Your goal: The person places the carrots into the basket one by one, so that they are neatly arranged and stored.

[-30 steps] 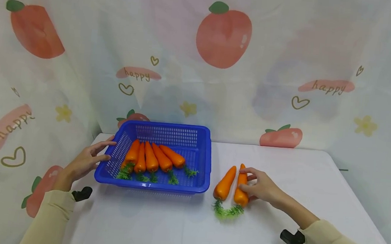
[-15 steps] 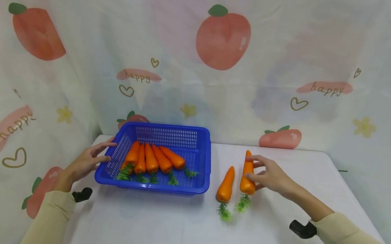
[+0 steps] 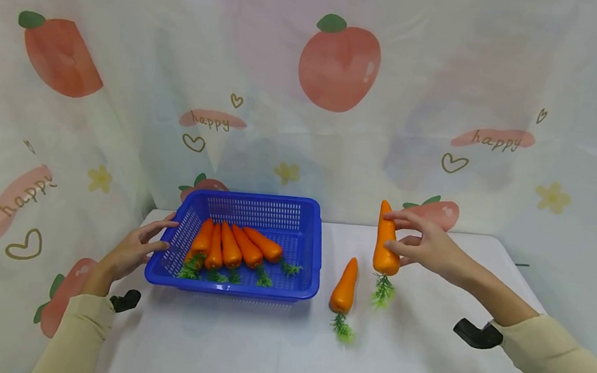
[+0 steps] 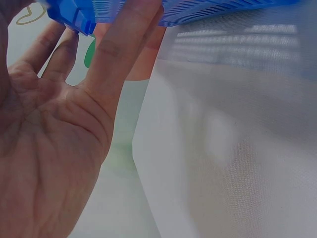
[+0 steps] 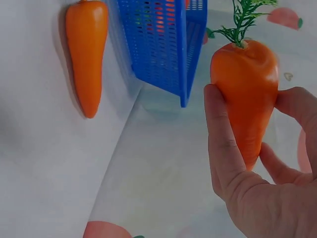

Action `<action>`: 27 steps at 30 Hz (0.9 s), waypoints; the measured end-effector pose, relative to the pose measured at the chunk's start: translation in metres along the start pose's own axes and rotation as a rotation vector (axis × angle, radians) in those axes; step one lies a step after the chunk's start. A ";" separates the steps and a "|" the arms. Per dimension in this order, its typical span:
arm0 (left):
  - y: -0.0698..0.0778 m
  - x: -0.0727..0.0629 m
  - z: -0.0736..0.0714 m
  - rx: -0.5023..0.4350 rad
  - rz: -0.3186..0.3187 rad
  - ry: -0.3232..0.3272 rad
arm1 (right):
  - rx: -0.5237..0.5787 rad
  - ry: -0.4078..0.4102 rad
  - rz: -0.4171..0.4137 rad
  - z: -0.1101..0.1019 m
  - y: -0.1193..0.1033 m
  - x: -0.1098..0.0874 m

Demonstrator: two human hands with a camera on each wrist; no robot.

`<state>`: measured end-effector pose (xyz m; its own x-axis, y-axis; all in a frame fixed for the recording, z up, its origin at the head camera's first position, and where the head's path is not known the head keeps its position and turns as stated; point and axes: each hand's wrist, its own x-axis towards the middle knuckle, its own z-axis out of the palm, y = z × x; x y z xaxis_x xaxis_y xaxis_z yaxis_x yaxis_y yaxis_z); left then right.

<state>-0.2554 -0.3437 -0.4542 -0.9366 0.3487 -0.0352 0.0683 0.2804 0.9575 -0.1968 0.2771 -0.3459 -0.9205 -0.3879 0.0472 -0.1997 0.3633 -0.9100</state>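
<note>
My right hand [image 3: 434,249] pinches a carrot [image 3: 386,247] between thumb and fingers, holding it up above the table with its tip upward. Its green leafy top [image 3: 383,291] hangs down beneath. The right wrist view shows this same carrot [image 5: 247,89] with the thumb on one side and fingers on the other. A second carrot [image 3: 343,294] lies on the table to the left. My left hand [image 3: 130,252] touches the left side of the blue basket [image 3: 236,288] with relaxed fingers. Several carrots [image 3: 230,246] lie side by side in the basket's left part.
A white cloth covers the table [image 3: 273,350]. Right behind it hangs a printed curtain [image 3: 385,170], which also runs along the left side. A black wrist mount [image 3: 477,334] sticks out from the right sleeve, another [image 3: 125,300] from the left.
My right hand has lifted the carrot off the table, up and slightly right, away from the carrot beside it. The left hand has stayed on the basket.
</note>
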 end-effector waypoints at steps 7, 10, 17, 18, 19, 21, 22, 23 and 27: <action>0.001 0.000 0.000 0.009 0.002 0.007 | -0.074 0.005 -0.038 0.000 -0.012 0.002; 0.003 -0.002 0.001 0.006 0.005 0.007 | -0.087 -0.002 -0.038 0.002 -0.016 0.005; 0.006 -0.005 0.001 0.016 0.012 0.013 | -0.058 -0.067 -0.016 0.009 -0.025 0.026; 0.006 -0.005 0.001 0.019 0.012 0.012 | -0.054 -0.079 -0.012 0.010 -0.027 0.031; 0.006 -0.004 0.001 0.016 0.007 0.016 | -0.049 -0.092 -0.011 0.011 -0.029 0.037; 0.005 -0.004 0.001 0.018 0.002 0.015 | -0.053 -0.117 -0.014 0.014 -0.033 0.048; 0.004 -0.003 0.001 0.019 0.000 0.014 | -0.059 -0.128 -0.018 0.016 -0.035 0.053; 0.004 -0.003 0.001 0.017 -0.006 0.017 | -0.064 -0.137 -0.023 0.018 -0.037 0.059; 0.004 -0.002 0.002 0.014 -0.014 0.018 | -0.101 -0.179 -0.045 0.030 -0.044 0.083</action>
<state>-0.2529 -0.3417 -0.4507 -0.9436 0.3283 -0.0429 0.0602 0.2974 0.9528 -0.2545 0.2032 -0.3143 -0.8372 -0.5468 0.0042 -0.2801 0.4223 -0.8621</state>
